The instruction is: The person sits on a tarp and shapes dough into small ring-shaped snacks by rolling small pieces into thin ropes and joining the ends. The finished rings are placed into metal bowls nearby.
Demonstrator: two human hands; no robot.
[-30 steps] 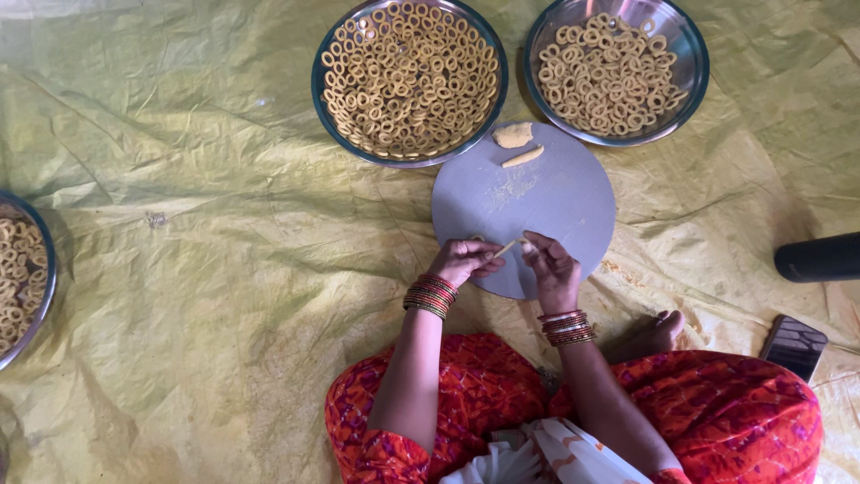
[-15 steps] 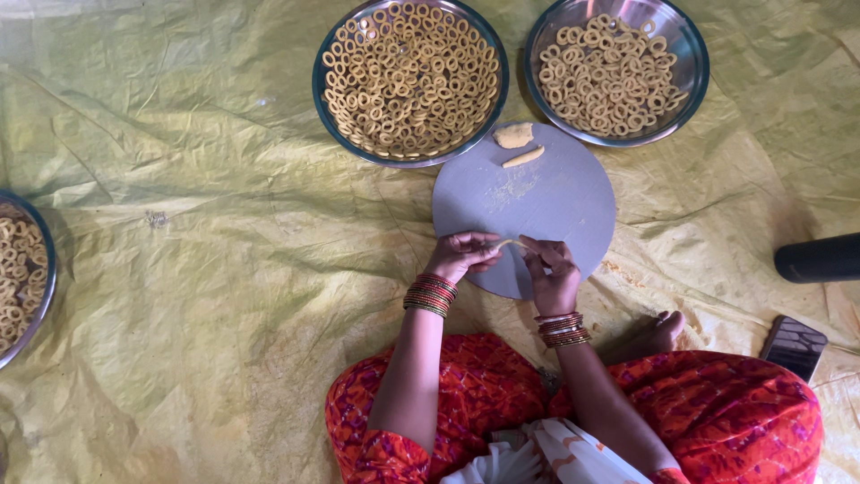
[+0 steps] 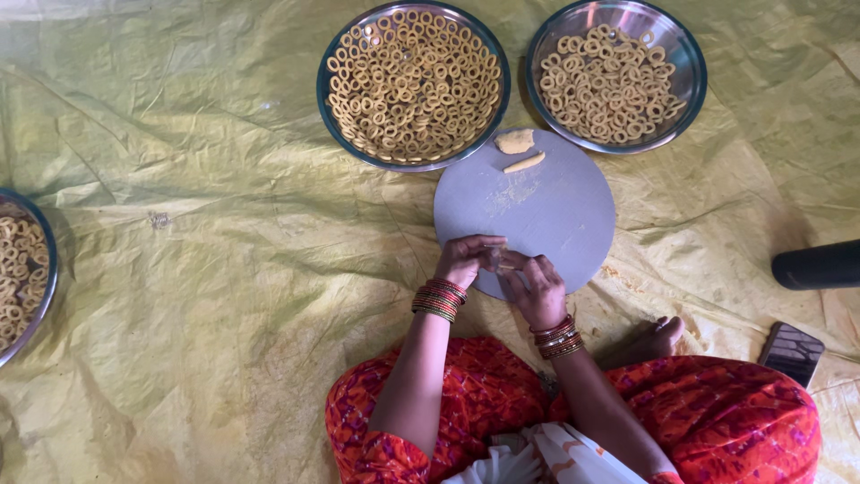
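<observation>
Head view, looking straight down: person sits on the floor, legs in red-orange patterned cloth, on a wrinkled yellow-green plastic sheet (image 3: 206, 296). In front of the knees lies a round flat grey board (image 3: 555, 211). Left hand (image 3: 468, 260) & right hand (image 3: 530, 285) meet over the board's near edge, fingertips together, both pinched narrow on a small pale dough piece (image 3: 502, 260); most of it is hidden by the fingers, so its shape can't be told. Red and gold bangles on both wrists.

At the board's far edge: a small pale-yellow dough lump (image 3: 515, 141) & just beside it a short rolled dough stick (image 3: 524, 162), apart from each other, well apart from the hands. A faint floury smear marks the board between them & the hands.

Beyond the board, 2 round steel trays side by side: the larger left steel tray (image 3: 330, 63), packed w/ small golden dough rings, its rim touching or overlapping the board's far edge; the right steel tray (image 3: 694, 85), about half covered w/ the same rings, rim also at the board's edge. A 3rd ring-filled steel tray (image 3: 45, 296) is cut by the left frame edge, well apart.

Right side: a dark cylindrical object (image 3: 820, 264) enters from the frame edge; a dark phone (image 3: 793, 351) lies on the sheet near the right knee; bare toes show just by the board's near-right side.
</observation>
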